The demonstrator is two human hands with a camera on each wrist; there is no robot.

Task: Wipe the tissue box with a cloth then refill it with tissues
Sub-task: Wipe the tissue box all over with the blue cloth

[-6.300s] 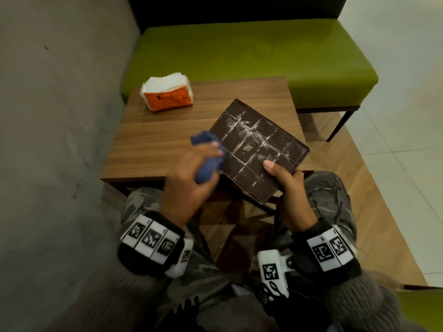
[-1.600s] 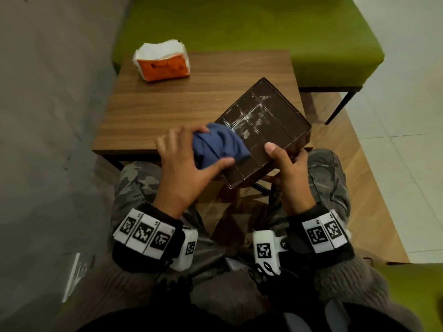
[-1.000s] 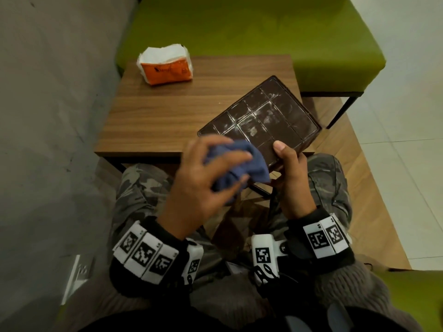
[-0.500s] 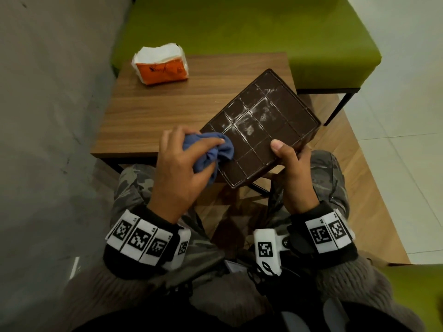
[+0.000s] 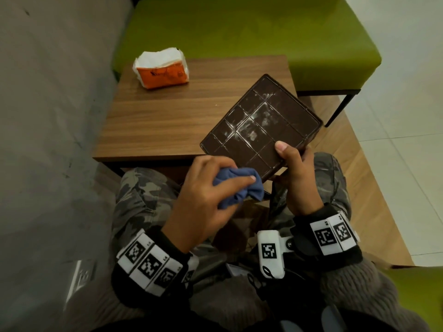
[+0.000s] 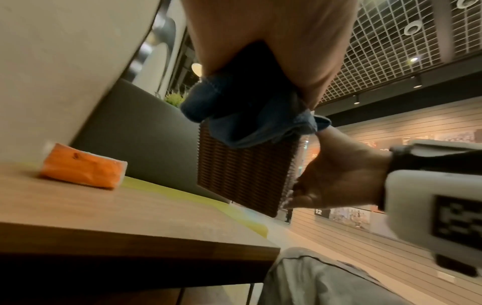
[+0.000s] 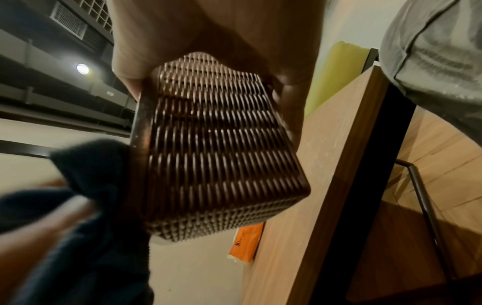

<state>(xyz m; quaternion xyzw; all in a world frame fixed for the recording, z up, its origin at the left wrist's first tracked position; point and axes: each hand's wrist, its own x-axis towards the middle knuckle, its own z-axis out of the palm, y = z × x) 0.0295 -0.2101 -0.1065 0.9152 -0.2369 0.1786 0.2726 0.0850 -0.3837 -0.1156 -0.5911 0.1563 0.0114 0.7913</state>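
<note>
We see the dark brown tissue box (image 5: 261, 125) held tilted above the near right corner of the desk (image 5: 167, 121), its flat gridded face turned up toward the head camera and streaked with pale smears. Our right hand (image 5: 297, 176) grips its near right edge, thumb pressed flat on the gridded face and fingers wrapped underneath; from the right wrist view the box's woven-pattern sides (image 7: 216, 148) sit clamped between thumb and fingers.

Our left hand (image 5: 206, 195) is closed around a bunched blue cloth (image 5: 237, 185), the fingers curled over the top of it. The cloth sits at the near left corner of the box, touching its edge; in the left wrist view the cloth (image 6: 250, 111) hangs below the palm right against the box's ribbed side (image 6: 242, 171).

A pack of tissues (image 5: 160, 68) in orange and white wrapping lies at the far left corner of the desk, well apart from the box. Behind the desk stands a green upholstered bench (image 5: 239, 29). Camouflage trousers (image 5: 141, 195) cover the legs below both hands, and each wrist carries a black band with printed square markers.
</note>
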